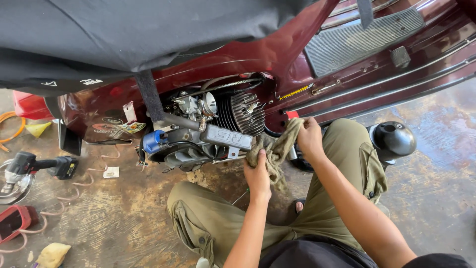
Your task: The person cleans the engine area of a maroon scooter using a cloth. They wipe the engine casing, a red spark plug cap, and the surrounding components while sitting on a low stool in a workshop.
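Note:
I squat beside a dark red scooter (pixel 258 54) whose side is open, showing the engine (pixel 208 129) with its finned cylinder (pixel 243 114). A dirty olive rag (pixel 277 149) is stretched between my hands. My left hand (pixel 258 176) grips its lower end just right of the engine's grey cover (pixel 225 136). My right hand (pixel 310 136) holds the upper end near the scooter's lower edge. A black cloth cover (pixel 124 30) lies over the seat.
A cordless power tool (pixel 34 166) lies on the stained concrete floor at the left, beside a red case (pixel 15 221) and a coiled hose (pixel 69 196). A yellow sponge (pixel 52 254) lies at the bottom left. A black round part (pixel 394 139) sits right of my knee.

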